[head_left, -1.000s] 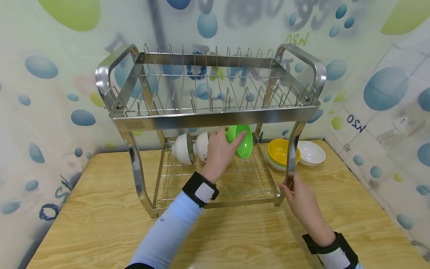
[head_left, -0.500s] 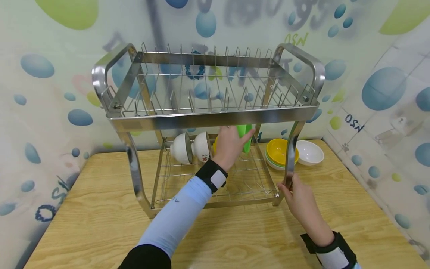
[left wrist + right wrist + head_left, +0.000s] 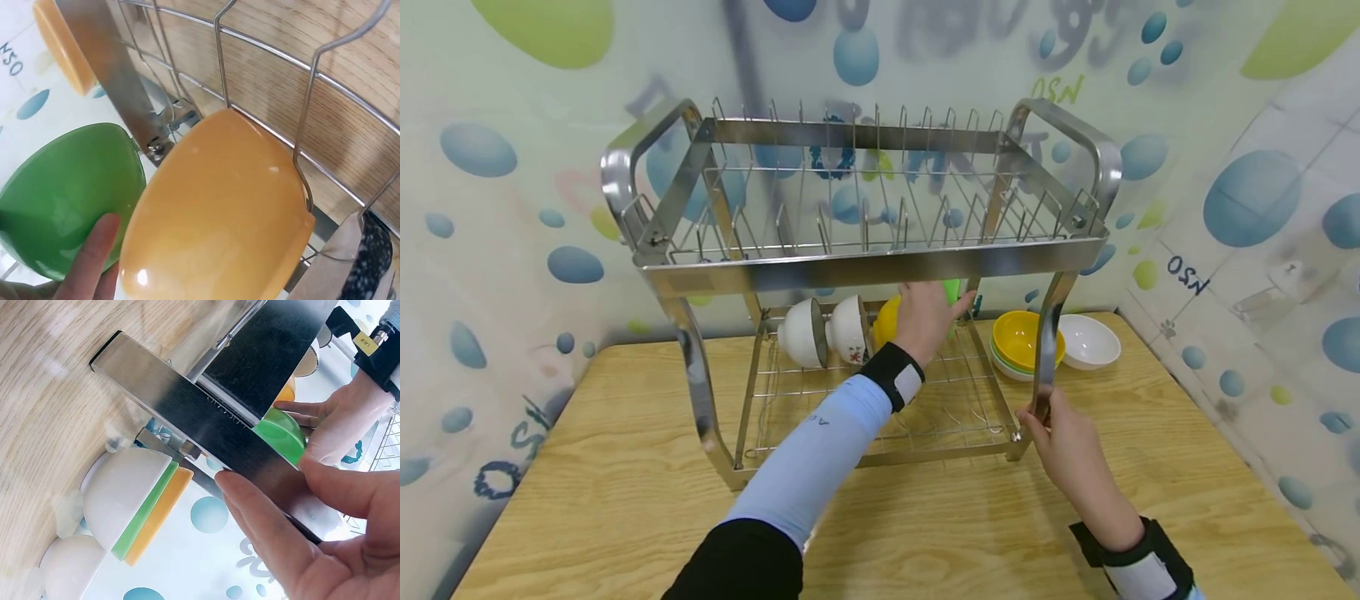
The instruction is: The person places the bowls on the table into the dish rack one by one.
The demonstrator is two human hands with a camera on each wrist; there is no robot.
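Observation:
My left hand (image 3: 922, 321) reaches under the upper tier of a metal dish rack (image 3: 880, 268) and holds a green bowl (image 3: 69, 200). The bowl stands on its side, its fingers spread on the outer surface in the left wrist view. Right beside it, a yellow bowl (image 3: 219, 212) is tipped on edge among the wires of the lower tier. Two white bowls (image 3: 802, 333) stand on edge in a row to its left. My right hand (image 3: 1067, 442) grips the rack's front right leg (image 3: 206, 419), thumb and fingers on either side.
Right of the rack, a stack topped by a yellow bowl (image 3: 1021, 340) stands on the wooden table (image 3: 587, 467), with a white bowl (image 3: 1092, 342) beside it. The upper tier's front bar hangs over the left hand. A patterned wall rises close behind.
My left hand has moved right and farther back with the green bowl, turning it edge-on and largely out of the head view. The yellow bowl has come into sight. My right hand keeps its grip.

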